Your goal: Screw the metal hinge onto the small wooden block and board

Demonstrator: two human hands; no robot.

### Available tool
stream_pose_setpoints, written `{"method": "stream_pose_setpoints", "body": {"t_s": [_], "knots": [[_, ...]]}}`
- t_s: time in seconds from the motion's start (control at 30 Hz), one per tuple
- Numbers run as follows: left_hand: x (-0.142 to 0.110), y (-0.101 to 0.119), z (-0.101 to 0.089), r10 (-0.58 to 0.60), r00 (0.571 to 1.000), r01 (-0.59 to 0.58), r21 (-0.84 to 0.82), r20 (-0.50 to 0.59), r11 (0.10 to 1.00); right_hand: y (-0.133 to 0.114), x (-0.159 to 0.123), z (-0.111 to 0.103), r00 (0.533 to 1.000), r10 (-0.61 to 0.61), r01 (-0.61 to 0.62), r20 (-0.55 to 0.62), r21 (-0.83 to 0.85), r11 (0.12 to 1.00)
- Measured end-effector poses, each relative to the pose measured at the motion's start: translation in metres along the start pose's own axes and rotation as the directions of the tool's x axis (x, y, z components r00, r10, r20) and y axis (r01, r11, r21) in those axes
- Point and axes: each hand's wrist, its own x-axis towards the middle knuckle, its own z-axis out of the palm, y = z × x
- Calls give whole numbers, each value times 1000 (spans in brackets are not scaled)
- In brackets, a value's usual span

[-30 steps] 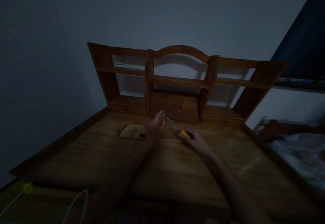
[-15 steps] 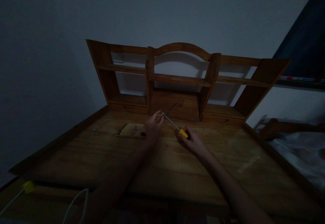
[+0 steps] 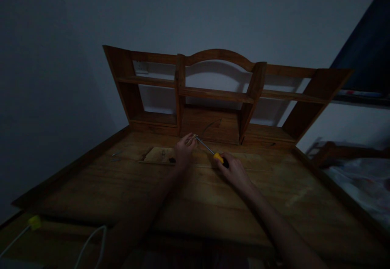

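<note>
Worn wooden desk (image 3: 213, 204): shelf unit (image 3: 216, 94), (leftward) small shiny piece (image 3: 115, 154).

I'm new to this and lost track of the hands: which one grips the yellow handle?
The right hand grips the yellow handle; the left hand instead pinches a small, unclear piece near the shaft's far end.

Left hand (image 3: 183, 152): bent inward, tips in a pinch. Right hand (image 3: 234, 171): curled in a grip, slightly lower. Forearms (image 3: 271, 218) bare, converging forward; hands apart.

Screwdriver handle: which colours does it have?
The screwdriver handle is yellow with a dark rear part; the head view shows it best.
</note>
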Motion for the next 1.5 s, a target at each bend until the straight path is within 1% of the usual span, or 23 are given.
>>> {"method": "stream_pose_setpoints", "body": {"t_s": [0.03, 0.1, 0.2, 0.3, 0.4, 0.5, 0.6, 0.67, 0.77, 0.83, 0.97, 1.1, 1.17, 1.37, 1.5], "knots": [[0, 0, 0, -25, 1000, 25, -4, 3, 1000, 1, 0, 1, 1000, -20, 20, -5, -5, 1000], [0, 2, -2, -57, 998, 57, 43, 10, 997, 2, 1, 2, 998, -57, 57, -22, -11, 998], [-1, 7, -6, -53, 997, 45, 156, 50, 987, 6, 1, 4, 996, -86, 86, -28, -4, 996], [-3, 11, -9, -25, 997, 9, 219, 74, 976, 9, 0, 5, 998, -63, 62, 21, 48, 997], [-4, 12, -9, 16, 997, -34, 261, 72, 965, 7, -1, 4, 999, 8, -11, 33, 87, 996], [-2, 10, -10, 34, 998, -45, 262, 49, 964, 5, 0, 2, 999, 48, -50, 23, 85, 995], [0, 10, -11, 42, 999, -44, 258, 14, 965, 6, 1, 1, 1000, 4, -5, 10, 89, 996], [0, 11, -11, 51, 999, -54, 244, 17, 968, 9, 1, 3, 1000, -8, 6, 19, 108, 994], [-1, 13, -11, 78, 997, -82, 243, 27, 966, 14, 2, 6, 999, 23, -30, 50, 140, 990], [-2, 15, -10, 91, 995, -96, 251, 29, 963, 16, 3, 7, 998, 41, -47, 38, 159, 986], [-4, 17, -11, 107, 994, -110, 243, 26, 964, 14, 4, 3, 996, 72, -80, 49, 194, 978], [-2, 13, -11, 135, 991, -132, 209, -1, 969, 12, 4, -2, 997, 61, -68, 43, 188, 980], [0, 11, -12, 126, 992, -120, 211, -18, 970, 12, 4, -4, 998, 56, -62, 39, 188, 980], [4, 13, -17, 90, 994, -73, 220, -67, 973, 18, 5, -3, 997, 69, -71, 14, 121, 990], [1, 19, -17, 98, 992, -79, 232, -74, 969, 20, 3, -5, 1000, -1, 1, 25, 0, 1000]]}}
